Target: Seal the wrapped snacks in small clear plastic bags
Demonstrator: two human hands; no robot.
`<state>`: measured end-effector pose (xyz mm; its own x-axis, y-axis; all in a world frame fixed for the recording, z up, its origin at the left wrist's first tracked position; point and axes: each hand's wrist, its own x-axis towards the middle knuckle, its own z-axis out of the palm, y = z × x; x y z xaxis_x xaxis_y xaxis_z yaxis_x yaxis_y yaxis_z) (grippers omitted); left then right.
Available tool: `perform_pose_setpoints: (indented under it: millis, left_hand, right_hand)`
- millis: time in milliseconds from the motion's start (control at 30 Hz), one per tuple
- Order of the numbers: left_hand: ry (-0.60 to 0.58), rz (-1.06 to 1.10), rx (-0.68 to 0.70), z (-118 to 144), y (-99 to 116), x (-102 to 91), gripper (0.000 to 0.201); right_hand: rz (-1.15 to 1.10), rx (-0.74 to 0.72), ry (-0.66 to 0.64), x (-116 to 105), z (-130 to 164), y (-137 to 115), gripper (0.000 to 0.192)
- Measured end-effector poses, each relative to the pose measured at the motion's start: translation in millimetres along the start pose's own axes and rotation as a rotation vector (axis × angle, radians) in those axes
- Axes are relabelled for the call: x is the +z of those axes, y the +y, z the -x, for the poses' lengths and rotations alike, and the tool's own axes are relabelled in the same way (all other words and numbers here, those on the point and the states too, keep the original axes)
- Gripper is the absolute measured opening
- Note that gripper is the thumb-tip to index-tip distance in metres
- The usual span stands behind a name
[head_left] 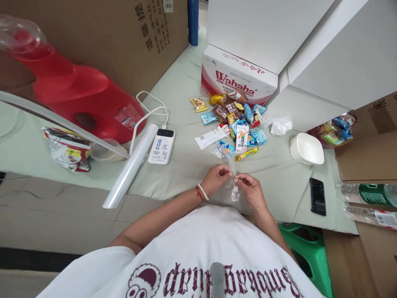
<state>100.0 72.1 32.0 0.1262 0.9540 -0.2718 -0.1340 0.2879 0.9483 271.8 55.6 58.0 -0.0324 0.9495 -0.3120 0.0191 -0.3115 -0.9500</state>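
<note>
Pinching clear plastic (235,194) near table edge (294,217)

By the near edge of the table (279,188), the left hand (216,179) and right hand (252,193) hide part of the clear plastic (235,193). The snack heap (242,138) masks some of the Wahaha carton (235,79). Beyond the table's right edge, two bottles (376,194) run out of view; its near edge partly covers the green stool (319,260).

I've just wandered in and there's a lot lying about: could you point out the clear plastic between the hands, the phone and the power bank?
Clear plastic (235,194): head view, near its lower end.
Phone (318,196): head view, dark front.
Power bank (161,148): head view, printed white face.
</note>
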Motion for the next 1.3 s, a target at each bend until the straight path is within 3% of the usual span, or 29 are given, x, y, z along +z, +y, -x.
perform_pose_setpoints:
  millis: [167,233,367,433,567,700,867,967,1100,1167,1233,1300]
  left_hand:
    - [0.041,0.198,-0.099,-0.4,-5.2,-22.2,0.031]
    - [0.043,0.311,-0.159,6.3,-3.4,-33.3,0.029]
    - [-0.071,0.590,-0.245,16.3,1.5,-40.9,0.026]
    - [-0.121,0.637,-0.243,18.3,2.2,-37.7,0.025]
    - [-0.272,0.622,-0.217,21.9,-0.8,-28.8,0.019]
    - [-0.365,0.601,-0.242,28.2,-7.7,-30.4,0.014]
    - [-0.165,0.566,-0.245,36.6,-12.8,-45.2,0.022]
    - [0.005,0.524,-0.246,35.1,-9.8,-48.3,0.035]
    - [0.162,0.143,-0.222,19.9,-7.9,-46.3,0.044]
    - [0.274,-0.092,-0.112,13.1,-8.4,-46.0,0.039]
    - [0.448,-0.317,0.104,10.8,-7.1,-45.7,0.037]
    - [0.497,-0.497,0.340,11.7,-2.5,-42.9,0.030]
  right_hand:
    - [-0.145,0.093,0.191,-17.1,3.3,4.8,0.039]
    - [-0.208,0.145,0.207,-25.4,7.4,10.8,0.042]
    - [-0.133,0.235,0.044,-33.4,18.1,21.3,0.046]
    - [-0.020,0.196,-0.021,-33.8,20.0,21.7,0.049]
    - [0.083,0.060,-0.010,-27.4,9.0,12.1,0.068]
    - [0.025,0.023,-0.034,-11.1,-10.1,2.4,0.050]
    - [-0.046,0.011,0.154,5.5,-18.1,2.4,0.044]
    - [-0.017,-0.025,0.111,7.5,-16.4,7.9,0.041]
    - [0.072,-0.059,0.075,4.7,-15.2,20.3,0.038]
    - [0.160,-0.119,0.138,2.0,-14.8,27.4,0.039]
    - [0.302,-0.197,0.211,-0.8,-13.8,33.7,0.041]
    - [0.469,-0.287,0.251,-2.9,-12.0,38.5,0.043]
